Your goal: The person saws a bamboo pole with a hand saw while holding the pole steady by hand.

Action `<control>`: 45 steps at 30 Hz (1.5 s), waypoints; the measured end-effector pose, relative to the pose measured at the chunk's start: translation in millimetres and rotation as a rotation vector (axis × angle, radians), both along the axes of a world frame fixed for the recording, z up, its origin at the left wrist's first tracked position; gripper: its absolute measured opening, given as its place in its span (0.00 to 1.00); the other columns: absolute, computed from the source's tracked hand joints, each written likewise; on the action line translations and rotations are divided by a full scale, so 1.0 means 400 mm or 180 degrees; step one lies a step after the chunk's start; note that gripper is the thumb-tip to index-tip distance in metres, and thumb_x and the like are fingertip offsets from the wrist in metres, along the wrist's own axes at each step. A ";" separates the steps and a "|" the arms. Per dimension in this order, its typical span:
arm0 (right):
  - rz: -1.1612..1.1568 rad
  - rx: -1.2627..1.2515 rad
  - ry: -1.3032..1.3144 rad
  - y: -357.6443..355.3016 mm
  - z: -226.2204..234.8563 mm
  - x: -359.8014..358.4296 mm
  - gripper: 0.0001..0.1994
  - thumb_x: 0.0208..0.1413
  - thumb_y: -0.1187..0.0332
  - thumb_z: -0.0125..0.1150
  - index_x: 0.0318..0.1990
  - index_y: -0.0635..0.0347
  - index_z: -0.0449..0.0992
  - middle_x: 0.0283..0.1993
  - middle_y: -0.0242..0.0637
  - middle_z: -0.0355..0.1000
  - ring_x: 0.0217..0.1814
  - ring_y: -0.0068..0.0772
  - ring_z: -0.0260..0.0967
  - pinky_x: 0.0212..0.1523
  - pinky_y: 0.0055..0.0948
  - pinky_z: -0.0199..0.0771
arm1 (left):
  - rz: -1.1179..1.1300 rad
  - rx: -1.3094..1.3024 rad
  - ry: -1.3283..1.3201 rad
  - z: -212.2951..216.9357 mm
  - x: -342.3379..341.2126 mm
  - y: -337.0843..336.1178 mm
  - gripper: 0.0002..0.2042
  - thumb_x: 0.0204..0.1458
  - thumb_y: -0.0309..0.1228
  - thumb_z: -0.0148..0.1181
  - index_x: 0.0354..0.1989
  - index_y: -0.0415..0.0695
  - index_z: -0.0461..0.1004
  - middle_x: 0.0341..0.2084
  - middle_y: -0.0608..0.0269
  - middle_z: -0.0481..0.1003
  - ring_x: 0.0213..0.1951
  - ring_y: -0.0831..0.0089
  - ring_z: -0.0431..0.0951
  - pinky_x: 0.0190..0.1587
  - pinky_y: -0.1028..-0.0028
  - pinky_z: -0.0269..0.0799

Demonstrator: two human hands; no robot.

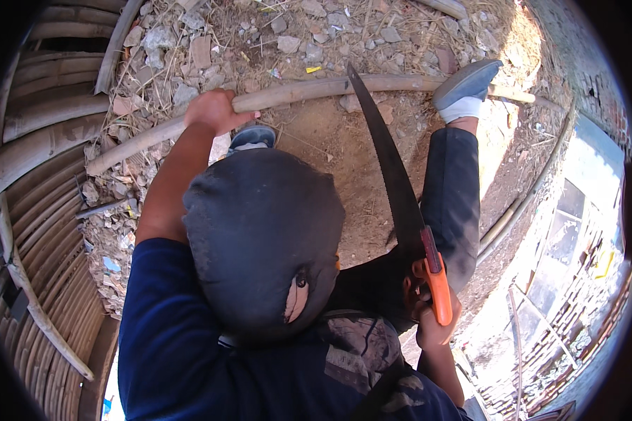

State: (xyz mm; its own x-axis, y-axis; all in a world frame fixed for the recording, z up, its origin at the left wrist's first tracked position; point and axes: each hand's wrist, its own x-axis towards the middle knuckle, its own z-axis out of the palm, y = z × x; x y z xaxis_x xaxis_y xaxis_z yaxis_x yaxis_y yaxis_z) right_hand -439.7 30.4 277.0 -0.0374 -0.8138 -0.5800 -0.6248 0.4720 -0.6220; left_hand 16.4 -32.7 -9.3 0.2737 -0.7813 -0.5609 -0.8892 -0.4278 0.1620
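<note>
A long bamboo pole (295,93) lies across the ground in front of me, bowed by the lens. My left hand (211,111) is closed around its left part. In my right hand (439,324) is a handsaw (386,158), gripped by its orange handle. Its dark toothed blade points up and away, and the tip overlaps the pole near its middle. Whether blade and pole touch, I cannot tell. My right shoe (468,83) rests on or against the pole's right part; my left shoe (254,135) is just below it, partly hidden by a dark cap (263,238).
Broken stones and brick pieces (182,49) litter the dry ground beyond the pole. Stacked bamboo slats (56,259) rise at the left. Further poles (530,193) lie at the right, beside a sunlit brick wall (597,337). Bare soil (347,189) shows between my legs.
</note>
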 end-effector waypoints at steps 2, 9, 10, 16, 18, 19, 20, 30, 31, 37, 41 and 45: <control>0.0086 -0.0103 -0.0117 -0.014 -0.017 -0.017 0.07 0.45 0.74 0.54 0.34 0.65 0.70 0.29 0.34 0.70 0.24 0.21 0.67 0.26 0.19 0.66 | 0.0005 0.0001 0.0001 0.002 0.004 0.003 0.37 0.46 0.71 0.59 0.44 0.45 0.81 0.45 0.52 0.81 0.50 0.54 0.81 0.54 0.55 0.76; 0.0502 -0.0334 0.0281 0.009 -0.014 -0.009 0.10 0.42 0.72 0.56 0.34 0.65 0.72 0.31 0.34 0.72 0.28 0.22 0.69 0.30 0.22 0.68 | -0.0038 0.0080 -0.0033 0.009 0.002 0.005 0.37 0.47 0.71 0.58 0.46 0.47 0.81 0.45 0.53 0.81 0.50 0.56 0.82 0.53 0.55 0.77; 0.0509 -0.0331 0.0379 -0.002 -0.009 -0.009 0.10 0.42 0.71 0.56 0.34 0.65 0.72 0.31 0.34 0.72 0.29 0.22 0.69 0.31 0.22 0.68 | -0.0046 0.0117 -0.0037 0.007 -0.002 0.001 0.38 0.47 0.72 0.58 0.48 0.47 0.81 0.45 0.54 0.81 0.50 0.56 0.82 0.53 0.56 0.77; -0.0737 0.0238 -0.1377 -0.086 0.001 -0.080 0.07 0.48 0.76 0.51 0.36 0.65 0.66 0.26 0.35 0.62 0.20 0.28 0.60 0.27 0.28 0.64 | -0.0058 0.0173 -0.0026 0.015 -0.003 -0.007 0.36 0.47 0.70 0.60 0.46 0.47 0.81 0.45 0.54 0.81 0.51 0.58 0.81 0.54 0.56 0.77; -0.0042 -0.0072 -0.0519 -0.107 0.034 -0.029 0.04 0.50 0.76 0.51 0.33 0.66 0.71 0.23 0.36 0.67 0.19 0.24 0.63 0.23 0.25 0.62 | -0.0040 0.0039 -0.0033 0.004 -0.001 0.014 0.36 0.46 0.69 0.61 0.48 0.48 0.81 0.46 0.55 0.81 0.50 0.57 0.81 0.54 0.56 0.77; 0.0136 -0.0210 -0.0347 -0.093 0.034 -0.016 0.04 0.50 0.76 0.51 0.32 0.66 0.71 0.22 0.35 0.67 0.19 0.23 0.63 0.23 0.24 0.62 | -0.0036 -0.0032 -0.0048 -0.006 0.001 0.030 0.35 0.46 0.68 0.62 0.48 0.48 0.80 0.46 0.55 0.80 0.50 0.56 0.81 0.54 0.56 0.77; 0.0290 -0.0359 -0.0181 -0.075 0.035 -0.002 0.04 0.50 0.76 0.51 0.32 0.66 0.71 0.22 0.34 0.67 0.19 0.22 0.63 0.22 0.23 0.61 | -0.0066 -0.0185 -0.0102 -0.022 0.005 0.043 0.36 0.46 0.68 0.63 0.50 0.48 0.79 0.47 0.56 0.80 0.52 0.56 0.80 0.55 0.56 0.75; -0.0551 -0.0338 -0.1101 0.007 -0.020 -0.059 0.06 0.49 0.77 0.49 0.34 0.66 0.71 0.23 0.35 0.67 0.20 0.24 0.63 0.24 0.22 0.63 | 0.0298 -0.0716 -0.0816 -0.054 0.119 0.287 0.32 0.50 0.53 0.69 0.62 0.54 0.71 0.55 0.59 0.74 0.61 0.57 0.72 0.63 0.49 0.64; -0.0656 -0.0396 -0.1300 0.015 -0.028 -0.060 0.06 0.49 0.78 0.49 0.33 0.67 0.72 0.23 0.35 0.67 0.21 0.24 0.64 0.24 0.23 0.63 | 0.0238 -0.0591 -0.0756 -0.039 0.125 0.280 0.29 0.52 0.51 0.67 0.61 0.54 0.71 0.54 0.59 0.75 0.60 0.57 0.74 0.63 0.49 0.65; -0.0555 -0.0562 -0.1307 0.047 0.049 0.000 0.10 0.49 0.81 0.45 0.36 0.68 0.73 0.25 0.36 0.69 0.22 0.25 0.65 0.26 0.24 0.67 | -0.0085 -0.0145 -0.0374 0.045 0.154 0.278 0.18 0.59 0.41 0.57 0.56 0.52 0.73 0.52 0.58 0.78 0.55 0.54 0.79 0.58 0.53 0.72; -0.0566 -0.0610 -0.1354 0.086 0.091 0.023 0.10 0.51 0.81 0.45 0.37 0.68 0.74 0.25 0.36 0.69 0.23 0.25 0.66 0.27 0.24 0.67 | -0.0168 -0.0094 -0.0025 0.100 0.146 0.307 0.17 0.59 0.41 0.55 0.55 0.51 0.73 0.55 0.56 0.77 0.56 0.53 0.79 0.59 0.55 0.72; -0.0549 -0.0744 -0.1502 0.103 0.063 0.032 0.07 0.54 0.81 0.49 0.37 0.68 0.74 0.27 0.35 0.70 0.24 0.25 0.67 0.27 0.24 0.68 | 0.0017 -0.0134 0.0173 0.029 0.169 0.339 0.22 0.60 0.43 0.52 0.61 0.51 0.69 0.60 0.55 0.74 0.58 0.51 0.78 0.60 0.52 0.71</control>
